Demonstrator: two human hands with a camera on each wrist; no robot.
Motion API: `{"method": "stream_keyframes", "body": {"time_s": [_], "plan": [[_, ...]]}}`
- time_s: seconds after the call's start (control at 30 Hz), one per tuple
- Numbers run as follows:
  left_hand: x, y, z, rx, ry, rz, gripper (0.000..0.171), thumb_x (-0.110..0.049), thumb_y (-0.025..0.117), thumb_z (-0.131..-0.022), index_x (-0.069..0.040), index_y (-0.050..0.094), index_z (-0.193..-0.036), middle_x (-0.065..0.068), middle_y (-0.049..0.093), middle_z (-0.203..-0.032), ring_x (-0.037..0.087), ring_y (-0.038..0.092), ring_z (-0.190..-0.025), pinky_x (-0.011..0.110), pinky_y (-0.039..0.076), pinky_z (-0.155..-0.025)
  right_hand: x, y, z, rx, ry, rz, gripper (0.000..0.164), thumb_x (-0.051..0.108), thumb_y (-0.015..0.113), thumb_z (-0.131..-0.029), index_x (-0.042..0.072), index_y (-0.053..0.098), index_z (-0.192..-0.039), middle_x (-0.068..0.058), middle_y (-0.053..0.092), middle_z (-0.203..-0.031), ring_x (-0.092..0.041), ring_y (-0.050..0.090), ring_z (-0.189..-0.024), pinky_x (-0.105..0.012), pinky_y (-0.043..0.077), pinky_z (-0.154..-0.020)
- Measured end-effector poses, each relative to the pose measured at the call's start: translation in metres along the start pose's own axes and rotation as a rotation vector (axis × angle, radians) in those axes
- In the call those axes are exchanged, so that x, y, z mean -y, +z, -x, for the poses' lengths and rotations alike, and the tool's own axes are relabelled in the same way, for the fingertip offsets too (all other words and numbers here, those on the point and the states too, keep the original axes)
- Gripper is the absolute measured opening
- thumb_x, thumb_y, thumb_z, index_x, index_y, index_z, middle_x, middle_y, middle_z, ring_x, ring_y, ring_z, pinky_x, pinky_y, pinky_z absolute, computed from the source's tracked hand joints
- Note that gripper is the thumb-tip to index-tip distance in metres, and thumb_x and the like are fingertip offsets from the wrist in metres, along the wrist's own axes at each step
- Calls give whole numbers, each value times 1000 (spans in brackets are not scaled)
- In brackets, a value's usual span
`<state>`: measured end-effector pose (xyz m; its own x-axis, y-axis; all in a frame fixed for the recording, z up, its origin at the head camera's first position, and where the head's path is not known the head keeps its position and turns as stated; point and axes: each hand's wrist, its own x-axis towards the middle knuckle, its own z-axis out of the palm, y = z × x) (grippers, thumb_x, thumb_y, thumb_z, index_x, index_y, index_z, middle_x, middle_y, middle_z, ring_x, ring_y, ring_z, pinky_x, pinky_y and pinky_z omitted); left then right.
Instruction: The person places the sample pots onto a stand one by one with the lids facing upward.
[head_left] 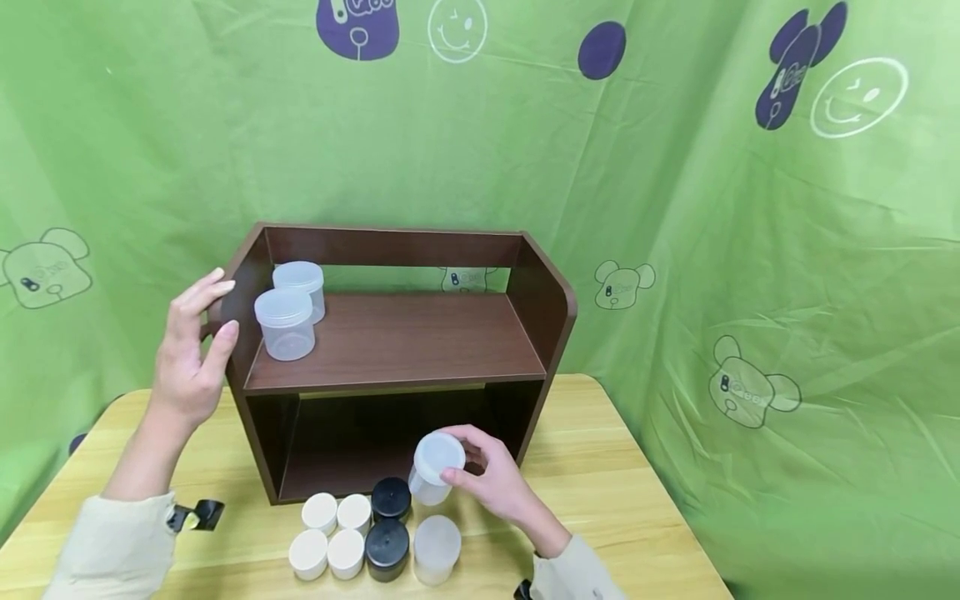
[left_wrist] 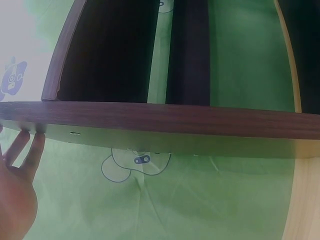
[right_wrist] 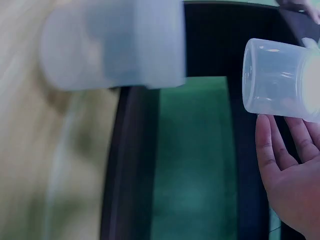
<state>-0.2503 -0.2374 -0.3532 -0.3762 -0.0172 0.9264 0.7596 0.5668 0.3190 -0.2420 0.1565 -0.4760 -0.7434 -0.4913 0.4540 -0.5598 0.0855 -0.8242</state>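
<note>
My right hand [head_left: 491, 475] grips a translucent lidded plastic jar [head_left: 431, 479] by its upper side, lifted in front of the lower compartment of a dark brown two-tier shelf [head_left: 420, 342]. In the right wrist view, the fingers [right_wrist: 272, 145] lie against the held jar [right_wrist: 275, 77]. With its fingers extended, my left hand [head_left: 187, 358] touches the shelf's left side panel; the left wrist view shows fingertips [left_wrist: 37, 140] against the panel's outer face. Two similar translucent jars, a front one [head_left: 287, 333] and a back one [head_left: 302, 279], stand at the left of the upper tier.
Before the shelf, on the wooden table [head_left: 630, 500], stand another translucent jar [head_left: 437, 550], two black containers [head_left: 387, 550] and several small white containers [head_left: 347, 554]. A green printed cloth [head_left: 810, 317] hangs behind and to the sides.
</note>
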Motion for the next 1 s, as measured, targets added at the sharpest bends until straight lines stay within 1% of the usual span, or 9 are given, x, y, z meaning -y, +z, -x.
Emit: {"method": "stream_keyframes", "body": {"time_s": [0.17, 0.3, 0.5, 0.63, 0.8, 0.93, 1.0], "plan": [[1, 1, 0, -1, -1, 3, 41, 3, 52, -94, 12, 50, -135, 33, 47, -147, 11, 39, -149, 15, 35, -117, 21, -2, -8, 6, -21, 10, 45, 8, 78, -89, 2, 64, -131, -20, 72, -116, -7, 67, -101, -28, 59, -89], [1, 0, -1, -7, 4, 5, 40, 2, 52, -95, 12, 50, -134, 33, 47, -147, 12, 39, -149, 15, 36, -117, 40, -3, -18, 26, -36, 12, 46, 11, 78, -88, 4, 64, -132, -19, 72, -120, -9, 67, -104, -29, 58, -94], [-2, 1, -1, -27, 10, -1, 40, 0, 52, -95, 12, 51, -133, 34, 48, -145, 12, 40, -148, 16, 36, -117, 63, -6, -34, 46, -73, 26, 48, 17, 79, -89, 5, 64, -133, -16, 71, -124, -13, 67, -109, -31, 57, -99], [-3, 3, -1, -39, 6, 6, 39, 0, 51, -95, 12, 51, -133, 34, 48, -145, 13, 41, -148, 15, 38, -115, 77, -7, -49, 33, -83, 25, 52, 29, 80, -90, 6, 64, -133, -15, 71, -125, -14, 67, -111, -31, 56, -100], [0, 4, 0, -57, 8, 15, 40, -1, 52, -95, 12, 52, -133, 33, 49, -145, 15, 42, -147, 17, 38, -117, 89, -6, -71, 7, -102, 18, 60, 44, 79, -90, 6, 64, -133, -15, 71, -124, -13, 66, -109, -31, 56, -98], [5, 5, 1, -68, 3, 22, 41, -5, 52, -95, 11, 53, -133, 31, 49, -146, 17, 43, -146, 19, 38, -117, 95, -4, -89, -34, -110, 16, 63, 50, 77, -90, 5, 65, -133, -16, 71, -122, -12, 67, -105, -30, 57, -93], [7, 7, 2, -81, -3, 27, 41, -6, 53, -95, 11, 54, -133, 30, 50, -146, 18, 44, -146, 19, 39, -116, 98, -3, -98, -57, -99, 5, 64, 50, 77, -89, 4, 65, -133, -18, 71, -121, -12, 67, -102, -28, 57, -90]]}}
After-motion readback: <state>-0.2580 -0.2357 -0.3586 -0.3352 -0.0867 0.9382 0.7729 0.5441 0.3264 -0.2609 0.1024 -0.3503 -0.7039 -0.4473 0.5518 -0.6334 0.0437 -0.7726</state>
